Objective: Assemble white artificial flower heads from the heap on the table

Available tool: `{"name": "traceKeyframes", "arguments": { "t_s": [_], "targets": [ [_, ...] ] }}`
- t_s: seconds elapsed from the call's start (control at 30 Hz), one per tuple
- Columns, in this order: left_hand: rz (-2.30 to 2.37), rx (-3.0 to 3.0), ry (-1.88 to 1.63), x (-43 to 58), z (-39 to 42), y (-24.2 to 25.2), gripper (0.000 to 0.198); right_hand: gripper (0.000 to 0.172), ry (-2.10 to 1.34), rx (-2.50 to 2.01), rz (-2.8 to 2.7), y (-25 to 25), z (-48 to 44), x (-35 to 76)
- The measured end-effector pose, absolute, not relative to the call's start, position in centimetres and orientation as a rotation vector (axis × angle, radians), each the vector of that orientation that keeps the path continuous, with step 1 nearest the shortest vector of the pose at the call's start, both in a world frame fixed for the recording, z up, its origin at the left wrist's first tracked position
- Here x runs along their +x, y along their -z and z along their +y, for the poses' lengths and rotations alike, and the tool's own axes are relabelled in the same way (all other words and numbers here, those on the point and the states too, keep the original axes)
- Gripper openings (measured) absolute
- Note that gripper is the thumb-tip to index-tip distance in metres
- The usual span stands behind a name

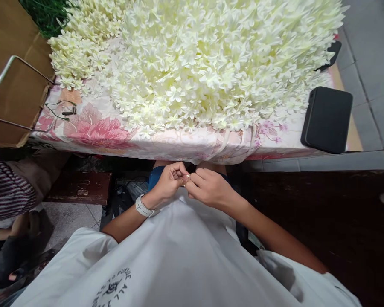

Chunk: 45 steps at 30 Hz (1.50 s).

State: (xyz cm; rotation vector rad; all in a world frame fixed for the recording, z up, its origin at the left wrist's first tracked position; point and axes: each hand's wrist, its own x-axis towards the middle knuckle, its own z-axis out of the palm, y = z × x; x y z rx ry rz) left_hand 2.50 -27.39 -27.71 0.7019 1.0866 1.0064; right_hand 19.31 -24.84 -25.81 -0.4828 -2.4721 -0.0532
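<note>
My left hand, with a pale watch band on its wrist, is closed in a pinch. Its fingertips meet those of my right hand, which is closed too, fingers curled. Between them shows a tiny whitish thing, too small to name and mostly hidden by the fingers. Both hands are in front of my white shirt, below the front edge of the table. Beyond them a large heap of white artificial flowers with pale yellow centres covers much of the flowered tablecloth.
A black box-like device lies at the table's right corner. To the left stand a cardboard box and a bent metal wire frame. A green cord lies nearby. Another person's striped clothing shows at the far left, beside a wooden bench.
</note>
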Motion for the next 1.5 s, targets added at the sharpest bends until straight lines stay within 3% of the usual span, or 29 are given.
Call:
{"name": "traceKeyframes", "arguments": {
  "t_s": [0.1, 0.37, 0.53, 0.73, 0.83, 1.27, 1.5],
  "targets": [
    [1.073, 0.654, -1.022, 2.5, -27.6, 27.6, 0.050, 0.019, 0.105, -0.402, -2.543, 25.1, -24.1, 19.8],
    [1.093, 0.539, -1.236, 2.7, -28.3, 26.7, 0.034, 0.010, -0.497, -0.834, -2.056, 24.8, -24.9, 19.3],
    [1.093, 0.441, -1.287, 2.7, -27.9, 25.1, 0.025, 0.025, -0.214, -0.878, -1.996, 24.7, -25.5, 18.2],
    [0.969, 0.574, -1.247, 2.7, -27.4, 22.9, 0.024, 0.027, -0.065, -0.962, -1.904, 23.2, -25.3, 18.3],
    [1.008, 0.707, -1.254, 2.6, -27.5, 22.6, 0.016, 0.030, -0.047, -0.941, -1.858, 22.7, -25.3, 18.0],
    [0.914, 0.761, -1.350, 2.6, -27.3, 23.0, 0.022, 0.026, -0.301, -0.950, -1.838, 22.7, -25.9, 17.0],
    [1.057, 0.824, -1.235, 2.6, -27.7, 22.2, 0.028, 0.025, -0.149, -0.912, -1.938, 22.5, -25.3, 17.6]
  ]
}}
